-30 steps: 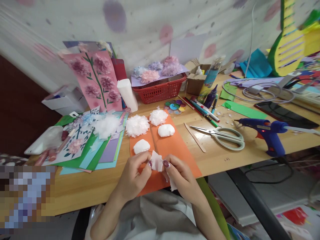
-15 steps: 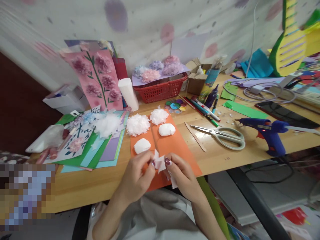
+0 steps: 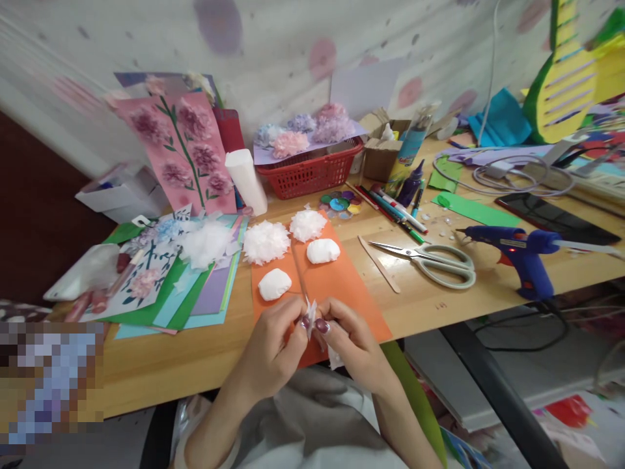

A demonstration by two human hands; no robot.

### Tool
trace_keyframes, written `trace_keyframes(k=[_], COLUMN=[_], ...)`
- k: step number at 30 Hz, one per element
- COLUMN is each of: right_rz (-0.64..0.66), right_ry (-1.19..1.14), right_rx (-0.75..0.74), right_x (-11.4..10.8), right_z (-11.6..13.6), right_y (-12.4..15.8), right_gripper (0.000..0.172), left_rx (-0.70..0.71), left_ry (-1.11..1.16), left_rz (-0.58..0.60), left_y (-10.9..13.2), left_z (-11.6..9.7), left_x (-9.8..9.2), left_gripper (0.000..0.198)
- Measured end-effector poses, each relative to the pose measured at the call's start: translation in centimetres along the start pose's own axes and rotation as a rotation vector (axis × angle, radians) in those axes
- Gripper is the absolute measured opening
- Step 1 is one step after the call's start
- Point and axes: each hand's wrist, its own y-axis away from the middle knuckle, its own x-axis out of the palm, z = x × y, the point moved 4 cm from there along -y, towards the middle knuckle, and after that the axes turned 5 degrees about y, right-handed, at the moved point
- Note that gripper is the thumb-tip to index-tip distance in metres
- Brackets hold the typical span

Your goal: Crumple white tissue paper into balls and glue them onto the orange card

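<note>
My left hand (image 3: 279, 342) and my right hand (image 3: 352, 335) meet over the front edge of an orange sheet (image 3: 336, 290). Both pinch a small piece of white tissue paper (image 3: 312, 314) between thumb and fingers, and more tissue hangs below the right fingers. On the sheet lie two ruffled white tissue balls, one at the left (image 3: 266, 242) and one at the right (image 3: 307, 225). Nearer to me are two smooth white pads (image 3: 274, 284) (image 3: 323, 251), just beyond my hands.
Scissors (image 3: 430, 257), a wooden stick (image 3: 379, 264) and a blue glue gun (image 3: 522, 251) lie to the right. Coloured papers (image 3: 212, 293) with white tissue (image 3: 205, 242) are at the left. Behind stand a red basket (image 3: 312, 170), pens (image 3: 400, 212) and a purple bottle (image 3: 410, 185).
My hands have come closer together, and the tissue between them is now bunched narrower. The whole view has shifted slightly.
</note>
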Motion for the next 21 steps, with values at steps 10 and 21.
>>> trace_keyframes(k=[10,21], right_rz=[-0.01,-0.019], right_ry=[0.027,0.057], right_rx=[0.0,0.036], right_x=[-0.06,-0.06], right_z=[0.28,0.14], right_y=[-0.01,0.03], right_gripper=[0.015,0.013], left_rx=[0.054,0.053], left_ry=[-0.119,-0.156], left_rz=[0.012,0.043], left_y=[0.26,0.8], left_z=[-0.34,-0.26], left_x=[-0.07,-0.86], left_gripper=[0.017,0.019])
